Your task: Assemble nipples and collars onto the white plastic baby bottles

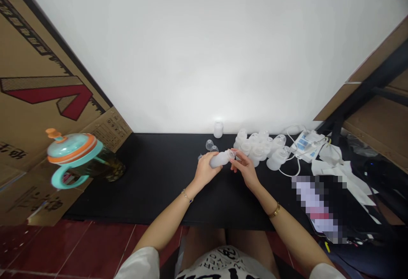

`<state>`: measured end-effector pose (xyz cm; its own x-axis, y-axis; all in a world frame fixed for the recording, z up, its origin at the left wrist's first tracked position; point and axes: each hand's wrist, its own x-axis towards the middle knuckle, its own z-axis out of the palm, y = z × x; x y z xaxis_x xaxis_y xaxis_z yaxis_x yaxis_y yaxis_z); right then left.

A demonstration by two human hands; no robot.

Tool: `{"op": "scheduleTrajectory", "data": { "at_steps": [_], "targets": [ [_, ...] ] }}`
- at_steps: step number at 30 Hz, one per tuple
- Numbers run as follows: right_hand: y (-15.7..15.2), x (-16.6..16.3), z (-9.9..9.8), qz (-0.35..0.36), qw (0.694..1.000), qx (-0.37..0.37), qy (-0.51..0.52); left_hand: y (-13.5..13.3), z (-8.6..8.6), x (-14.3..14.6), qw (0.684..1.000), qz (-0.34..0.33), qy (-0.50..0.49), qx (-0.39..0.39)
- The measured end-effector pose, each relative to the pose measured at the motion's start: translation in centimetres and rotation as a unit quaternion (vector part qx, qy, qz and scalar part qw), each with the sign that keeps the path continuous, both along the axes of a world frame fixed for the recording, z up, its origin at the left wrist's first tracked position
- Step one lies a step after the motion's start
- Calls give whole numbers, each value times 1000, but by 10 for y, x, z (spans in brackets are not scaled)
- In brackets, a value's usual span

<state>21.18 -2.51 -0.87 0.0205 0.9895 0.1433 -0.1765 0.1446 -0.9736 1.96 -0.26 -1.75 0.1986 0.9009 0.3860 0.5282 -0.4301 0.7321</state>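
My left hand point(205, 169) is wrapped round a small frosted white bottle point(220, 159), which lies tilted with its mouth end to the right. At that end sits a clear dome-shaped top point(231, 154), pinched by the fingers of my right hand point(246, 167). Just beyond my left hand, a few loose clear domes point(209, 145) rest on the black table point(153, 173), partly hidden by the hand. Another white bottle point(218, 129) without a dome stands upright against the wall. Right of my hands is a cluster of several white bottles point(256, 151) with clear domed tops.
A large drink jug point(75, 147) with a turquoise handle and orange rim stands at the left, before a cardboard box point(35, 71). On the right are a white power strip point(307, 145) with cables, crumpled white paper point(338, 166) and a pixelated device point(320, 209). A white wall point(207, 49) borders the back.
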Motion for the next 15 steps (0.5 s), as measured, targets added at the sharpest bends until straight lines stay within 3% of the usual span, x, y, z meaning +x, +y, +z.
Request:
{"op": "scheduleTrajectory", "data": {
  "at_steps": [15],
  "targets": [
    [-2, 0, 1, 16, 1000, 10, -16, 0, 4, 1, 999, -11, 27, -14]
  ]
}}
